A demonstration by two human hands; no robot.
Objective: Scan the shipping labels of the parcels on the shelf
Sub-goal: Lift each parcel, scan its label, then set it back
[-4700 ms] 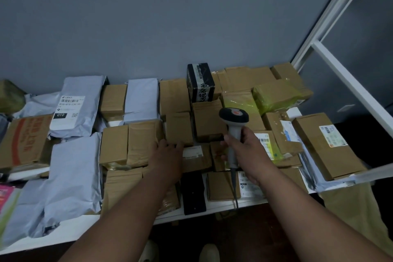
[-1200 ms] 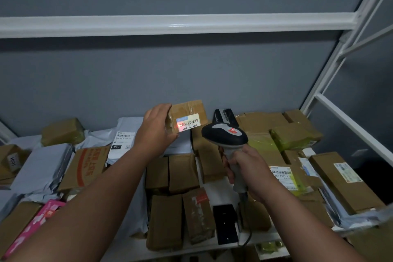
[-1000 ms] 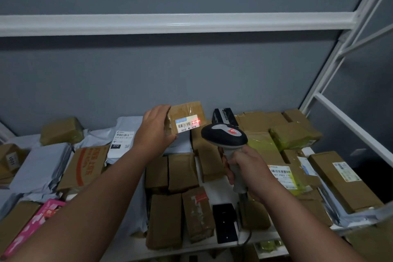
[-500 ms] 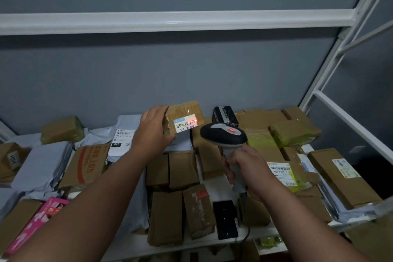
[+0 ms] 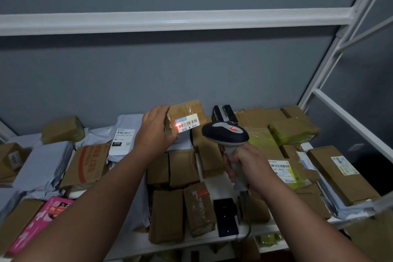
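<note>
The left hand [image 5: 156, 134] gripped and partly hid the small parcel [image 5: 187, 113]; the right hand [image 5: 247, 169] clutched the scanner [image 5: 225, 134]. The red dot [image 5: 176, 125] had shifted to the label's [image 5: 188, 125] left edge.

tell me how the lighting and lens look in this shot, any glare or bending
Head view: dim and flat overall, the brown parcels murky; a red scanner dot glows on the white barcode label of the small brown cardboard box in the left hand; tape on that box shows slight sheen; the wide lens bows the white shelf rail; the grey handheld scanner in the right hand looks sharp.
</note>
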